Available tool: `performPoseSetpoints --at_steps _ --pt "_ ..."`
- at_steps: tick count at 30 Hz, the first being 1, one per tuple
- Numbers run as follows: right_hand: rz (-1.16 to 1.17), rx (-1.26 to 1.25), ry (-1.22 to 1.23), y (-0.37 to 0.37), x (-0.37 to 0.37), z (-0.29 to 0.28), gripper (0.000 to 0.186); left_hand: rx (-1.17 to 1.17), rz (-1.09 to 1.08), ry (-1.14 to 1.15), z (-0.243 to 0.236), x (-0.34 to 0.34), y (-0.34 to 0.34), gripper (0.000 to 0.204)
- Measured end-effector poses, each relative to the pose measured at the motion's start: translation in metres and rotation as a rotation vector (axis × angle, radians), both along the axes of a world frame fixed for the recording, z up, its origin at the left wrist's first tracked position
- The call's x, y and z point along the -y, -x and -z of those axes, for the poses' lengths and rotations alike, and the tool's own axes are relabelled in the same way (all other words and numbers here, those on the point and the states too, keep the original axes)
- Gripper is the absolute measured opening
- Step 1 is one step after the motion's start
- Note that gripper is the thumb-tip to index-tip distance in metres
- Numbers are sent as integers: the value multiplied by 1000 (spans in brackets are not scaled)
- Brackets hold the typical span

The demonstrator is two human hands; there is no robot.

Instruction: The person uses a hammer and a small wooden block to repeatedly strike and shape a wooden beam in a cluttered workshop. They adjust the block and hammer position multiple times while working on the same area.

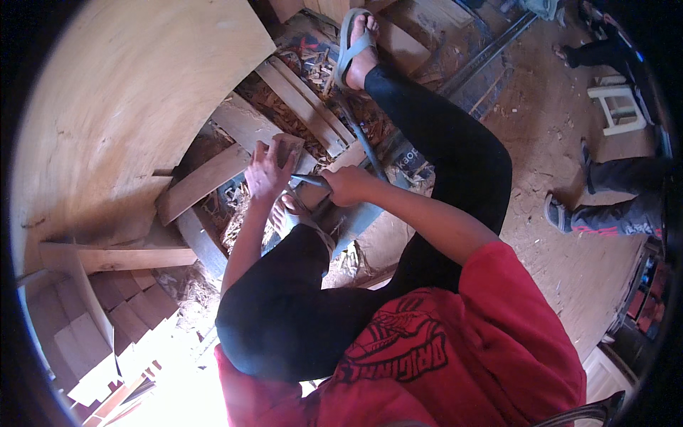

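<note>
I sit low over the work, knees wide, so both hands meet in front of me. My left hand lies spread, palm down, on a small wooden block, pressing it onto the plank beneath so it cannot skid. My right hand, at three o'clock of the left, is fisted around a dark metal rod whose tip points at the block. My sandalled foot, at six o'clock of the block, braces the pile. Wood shavings lie at twelve o'clock; a big plywood sheet leans at nine.
</note>
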State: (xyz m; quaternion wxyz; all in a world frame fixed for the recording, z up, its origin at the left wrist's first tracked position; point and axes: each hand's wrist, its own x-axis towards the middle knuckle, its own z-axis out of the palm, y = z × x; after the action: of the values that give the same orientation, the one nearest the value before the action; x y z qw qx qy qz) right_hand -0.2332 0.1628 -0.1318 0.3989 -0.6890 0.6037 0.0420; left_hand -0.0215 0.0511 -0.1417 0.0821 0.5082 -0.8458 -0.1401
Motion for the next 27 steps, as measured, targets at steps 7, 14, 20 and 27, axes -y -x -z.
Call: performPoseSetpoints --at_steps 7,14,20,27 --pt "177 276 -169 3 3 27 46 -53 80 -30 18 21 10 52" --pt "227 166 308 -25 -13 54 29 -47 153 -73 30 29 12 47" --pt "209 120 300 -34 -12 65 23 -20 186 -63 30 31 11 46" --pt "240 152 245 -30 -14 68 25 -77 197 -56 32 31 10 45"
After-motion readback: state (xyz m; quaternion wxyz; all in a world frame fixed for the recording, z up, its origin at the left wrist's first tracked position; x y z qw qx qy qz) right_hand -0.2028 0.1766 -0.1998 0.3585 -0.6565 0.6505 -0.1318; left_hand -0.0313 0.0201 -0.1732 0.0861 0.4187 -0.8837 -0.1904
